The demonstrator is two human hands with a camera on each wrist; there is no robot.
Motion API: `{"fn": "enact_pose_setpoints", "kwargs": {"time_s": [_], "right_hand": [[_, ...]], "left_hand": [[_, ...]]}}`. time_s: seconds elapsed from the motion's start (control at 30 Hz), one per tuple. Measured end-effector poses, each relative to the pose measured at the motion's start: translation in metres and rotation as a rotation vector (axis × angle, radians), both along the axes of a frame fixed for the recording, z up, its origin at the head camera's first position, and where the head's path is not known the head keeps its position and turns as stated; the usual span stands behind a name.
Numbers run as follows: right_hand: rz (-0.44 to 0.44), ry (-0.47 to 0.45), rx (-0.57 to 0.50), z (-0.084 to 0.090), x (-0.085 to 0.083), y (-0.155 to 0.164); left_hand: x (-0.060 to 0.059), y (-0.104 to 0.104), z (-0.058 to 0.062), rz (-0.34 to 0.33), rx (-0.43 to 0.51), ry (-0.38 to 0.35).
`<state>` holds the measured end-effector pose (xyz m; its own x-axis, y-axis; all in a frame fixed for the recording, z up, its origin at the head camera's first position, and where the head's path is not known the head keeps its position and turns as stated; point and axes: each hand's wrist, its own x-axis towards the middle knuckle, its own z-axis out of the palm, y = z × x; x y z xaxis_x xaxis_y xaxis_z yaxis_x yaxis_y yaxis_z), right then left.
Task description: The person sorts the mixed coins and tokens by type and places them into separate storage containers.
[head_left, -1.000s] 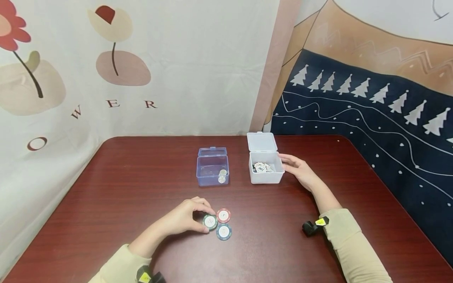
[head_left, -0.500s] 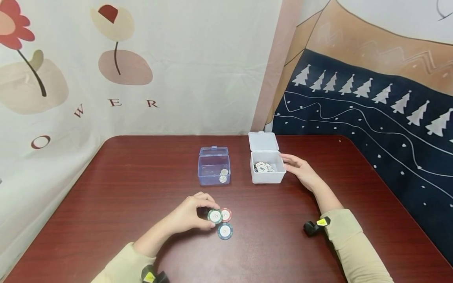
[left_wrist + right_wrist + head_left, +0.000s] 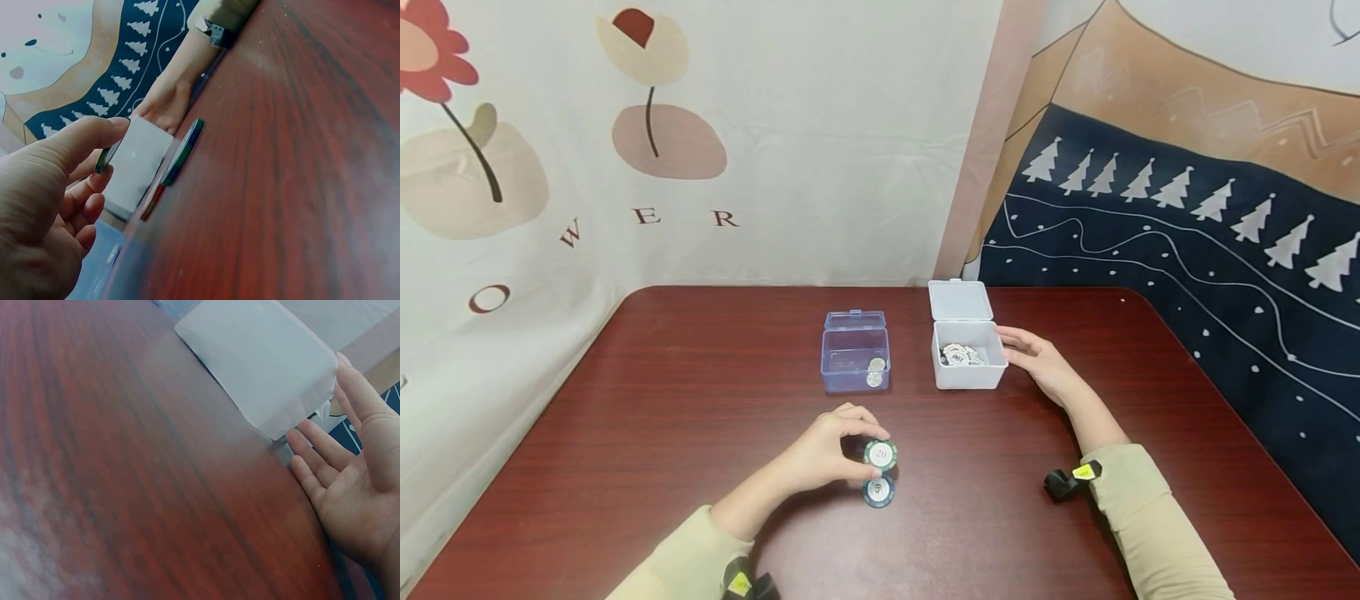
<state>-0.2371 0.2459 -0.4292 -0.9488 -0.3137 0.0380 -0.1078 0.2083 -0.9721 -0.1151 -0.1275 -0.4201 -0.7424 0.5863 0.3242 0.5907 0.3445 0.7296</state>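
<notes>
My left hand pinches a green poker chip marked 20 between thumb and fingers. In the left wrist view this green chip is raised off the table, edge on. A blue poker chip lies flat just below it in the head view. The red poker chip shows as a thin edge beyond the blue one in the left wrist view; from the head the green chip covers it. My right hand, fingers extended, rests at the right wall of an open white box holding several white chips.
A translucent blue box with its lid up stands left of the white box, with a few silvery discs inside. The dark red table ends at a patterned cloth behind. Each sleeve carries a black wrist camera.
My left hand has lifted the green chip from beside the others and carried it right, over the red chip. The right hand stays at the white box.
</notes>
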Motion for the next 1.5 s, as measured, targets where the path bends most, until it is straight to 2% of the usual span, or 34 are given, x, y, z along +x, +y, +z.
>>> {"fn": "enact_pose_setpoints", "kwargs": {"time_s": [0.3, 0.47, 0.67, 0.93, 1.27, 1.5], "right_hand": [[-0.004, -0.001, 0.003, 0.001, 0.0, 0.0], [-0.008, -0.004, -0.001, 0.002, 0.0, -0.001], [-0.006, -0.002, 0.0, 0.002, 0.0, -0.002], [-0.007, -0.007, -0.003, 0.001, 0.0, -0.002], [-0.012, -0.016, 0.016, 0.0, -0.001, -0.001], [-0.005, -0.031, 0.019, 0.024, 0.015, -0.01]], "left_hand": [[-0.008, 0.023, 0.002, 0.015, 0.035, 0.03], [-0.012, 0.037, 0.002, 0.03, 0.037, 0.023], [-0.018, 0.056, 0.005, 0.078, 0.038, -0.009], [-0.028, 0.08, 0.009, 0.109, 0.089, -0.008], [-0.045, 0.098, 0.012, 0.202, 0.079, 0.047], [-0.054, 0.109, 0.019, 0.237, 0.101, 0.062]]}}
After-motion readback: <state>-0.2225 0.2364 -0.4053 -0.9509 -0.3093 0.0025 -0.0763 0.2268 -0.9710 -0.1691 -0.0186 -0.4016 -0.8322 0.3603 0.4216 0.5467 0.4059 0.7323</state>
